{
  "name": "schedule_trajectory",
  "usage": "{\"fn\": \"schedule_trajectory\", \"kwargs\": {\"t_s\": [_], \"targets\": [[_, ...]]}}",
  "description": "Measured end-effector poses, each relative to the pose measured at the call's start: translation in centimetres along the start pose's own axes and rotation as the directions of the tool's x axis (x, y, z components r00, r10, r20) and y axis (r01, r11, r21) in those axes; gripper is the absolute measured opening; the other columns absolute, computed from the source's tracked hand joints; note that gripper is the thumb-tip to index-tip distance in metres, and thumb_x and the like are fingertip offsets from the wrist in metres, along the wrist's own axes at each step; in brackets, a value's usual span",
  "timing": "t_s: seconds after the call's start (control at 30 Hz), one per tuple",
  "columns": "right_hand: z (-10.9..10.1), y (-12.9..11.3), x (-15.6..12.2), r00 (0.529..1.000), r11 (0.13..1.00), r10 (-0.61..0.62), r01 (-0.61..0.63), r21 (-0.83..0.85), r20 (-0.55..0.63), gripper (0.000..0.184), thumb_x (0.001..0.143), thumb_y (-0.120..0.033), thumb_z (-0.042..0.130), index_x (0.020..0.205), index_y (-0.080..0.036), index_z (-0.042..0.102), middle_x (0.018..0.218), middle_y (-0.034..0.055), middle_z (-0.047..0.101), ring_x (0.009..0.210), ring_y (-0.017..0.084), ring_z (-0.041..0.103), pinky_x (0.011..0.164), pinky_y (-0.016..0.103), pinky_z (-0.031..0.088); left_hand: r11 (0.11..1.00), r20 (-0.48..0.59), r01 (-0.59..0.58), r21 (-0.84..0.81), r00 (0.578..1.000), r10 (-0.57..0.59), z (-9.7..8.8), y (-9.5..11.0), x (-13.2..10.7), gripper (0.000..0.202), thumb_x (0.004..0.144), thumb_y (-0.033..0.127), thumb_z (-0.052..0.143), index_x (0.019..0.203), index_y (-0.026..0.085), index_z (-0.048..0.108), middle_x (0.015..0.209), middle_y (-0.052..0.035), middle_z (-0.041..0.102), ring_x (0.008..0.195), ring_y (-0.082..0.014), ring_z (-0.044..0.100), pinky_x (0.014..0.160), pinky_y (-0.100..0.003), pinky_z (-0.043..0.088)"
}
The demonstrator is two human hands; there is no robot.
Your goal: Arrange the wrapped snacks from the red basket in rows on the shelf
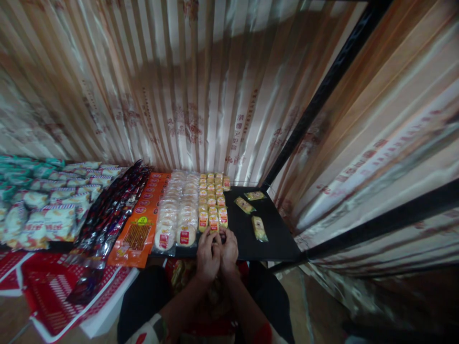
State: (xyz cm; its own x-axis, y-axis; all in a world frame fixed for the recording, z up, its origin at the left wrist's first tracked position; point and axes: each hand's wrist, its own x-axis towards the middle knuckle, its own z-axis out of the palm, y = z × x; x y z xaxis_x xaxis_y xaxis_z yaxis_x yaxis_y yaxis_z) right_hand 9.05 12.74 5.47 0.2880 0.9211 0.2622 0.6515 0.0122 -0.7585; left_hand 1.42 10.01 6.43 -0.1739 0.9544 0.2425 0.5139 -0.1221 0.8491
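Observation:
My left hand (208, 255) and my right hand (228, 251) are close together at the shelf's front edge, fingers curled inward. Their fingertips close on the near end of a small yellow snack packet (213, 222) with a red and white label. This packet is at the front of the middle column in a block of similar yellow packets (211, 193) laid in rows. Part of what lies between the fingers is hidden. Left of my hands are two columns of clear-wrapped round white crackers (186, 215).
Three loose yellow-green packets (258, 228) lie on the black shelf (244, 243) at right. Leftward are orange pretzel-stick bags (134, 236), dark shiny packets (111, 210) and white packets (50, 222). A red basket (53, 291) stands below. Black posts (322, 95) and patterned curtains surround the shelf.

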Motion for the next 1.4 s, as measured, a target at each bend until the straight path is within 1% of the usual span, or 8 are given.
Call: {"fn": "schedule_trajectory", "kwargs": {"t_s": [0.2,0.4,0.7,0.77,0.87,0.97,1.17,1.4], "targets": [[0.0,-0.3,0.1,1.000,1.000,0.011,-0.011,-0.019,-0.019,0.028,0.077,-0.038,0.043,0.090,-0.019,0.060,0.086,0.0060,0.061,0.079,0.020,0.053,0.074,0.029,0.041,0.996,0.004,-0.019,0.085,1.000,0.019,-0.2,0.1,0.3,0.036,0.077,0.013,0.037,0.105,0.013,0.059,0.124,-0.0112,0.051,0.116,-0.0190,0.044,0.102,-0.037,0.034],[-0.3,-0.2,0.2,0.996,0.996,0.086,-0.086,0.013,0.036,0.030,0.076,-0.038,0.042,0.094,-0.020,0.057,0.084,0.0023,0.057,0.063,0.014,0.053,0.058,0.025,0.041,0.992,0.038,-0.053,0.114,0.998,0.049,-0.6,0.6,0.0,0.039,0.076,0.012,0.038,0.109,0.015,0.059,0.124,-0.0089,0.052,0.112,-0.0202,0.047,0.099,-0.038,0.037],[-0.6,-0.3,0.4,0.994,0.994,0.065,-0.073,0.087,0.090,0.026,0.075,-0.034,0.044,0.094,-0.020,0.056,0.088,0.0033,0.058,0.068,0.014,0.055,0.066,0.026,0.044,0.993,0.050,-0.075,0.088,0.996,0.071,0.0,-0.1,-0.2,0.039,0.079,0.014,0.033,0.109,0.013,0.058,0.121,-0.0105,0.054,0.113,-0.0191,0.047,0.100,-0.038,0.037],[-0.7,-0.2,0.4,0.997,0.993,0.041,-0.048,0.108,0.061,0.027,0.076,-0.033,0.044,0.096,-0.019,0.056,0.090,0.0049,0.058,0.070,0.015,0.055,0.067,0.027,0.044,0.993,0.046,-0.085,0.080,0.996,0.082,0.1,-0.4,-0.3,0.038,0.081,0.015,0.033,0.109,0.013,0.058,0.121,-0.0111,0.054,0.113,-0.0191,0.047,0.100,-0.039,0.037],[-0.8,0.1,0.5,0.999,0.991,0.016,-0.011,0.131,-0.037,0.032,0.078,-0.035,0.041,0.100,-0.016,0.056,0.095,0.0089,0.057,0.071,0.016,0.054,0.071,0.030,0.045,0.992,0.045,-0.093,0.083,0.995,0.090,0.3,-0.7,-0.4,0.038,0.082,0.017,0.032,0.111,0.012,0.056,0.121,-0.0120,0.054,0.114,-0.0191,0.047,0.101,-0.040,0.037],[-1.0,0.5,1.1,0.992,0.995,0.033,-0.022,0.094,-0.121,0.039,0.079,-0.037,0.039,0.107,-0.014,0.054,0.102,0.0124,0.055,0.073,0.017,0.054,0.075,0.032,0.045,0.990,0.045,-0.110,0.082,0.993,0.107,0.3,-0.9,-0.5,0.038,0.083,0.017,0.031,0.112,0.011,0.055,0.122,-0.0126,0.053,0.115,-0.0186,0.046,0.101,-0.039,0.036],[-1.1,0.6,2.7,0.996,0.996,0.088,-0.088,0.031,-0.009,0.046,0.076,-0.032,0.043,0.116,-0.012,0.050,0.098,0.0109,0.057,0.068,0.016,0.056,0.072,0.031,0.045,0.987,0.047,-0.147,0.071,0.988,0.144,0.2,-1.2,-0.6,0.037,0.085,0.020,0.031,0.113,0.011,0.053,0.122,-0.0125,0.053,0.115,-0.0190,0.046,0.100,-0.041,0.037],[-0.4,0.9,3.4,1.000,0.995,0.005,-0.004,0.095,-0.016,0.040,0.076,-0.027,0.041,0.110,-0.015,0.056,0.098,0.0104,0.057,0.070,0.015,0.056,0.074,0.031,0.047,0.987,0.062,-0.153,0.050,0.987,0.150,0.1,-1.3,-0.6,0.038,0.085,0.019,0.031,0.116,0.012,0.051,0.124,-0.0115,0.051,0.118,-0.0174,0.043,0.102,-0.038,0.036]]}}
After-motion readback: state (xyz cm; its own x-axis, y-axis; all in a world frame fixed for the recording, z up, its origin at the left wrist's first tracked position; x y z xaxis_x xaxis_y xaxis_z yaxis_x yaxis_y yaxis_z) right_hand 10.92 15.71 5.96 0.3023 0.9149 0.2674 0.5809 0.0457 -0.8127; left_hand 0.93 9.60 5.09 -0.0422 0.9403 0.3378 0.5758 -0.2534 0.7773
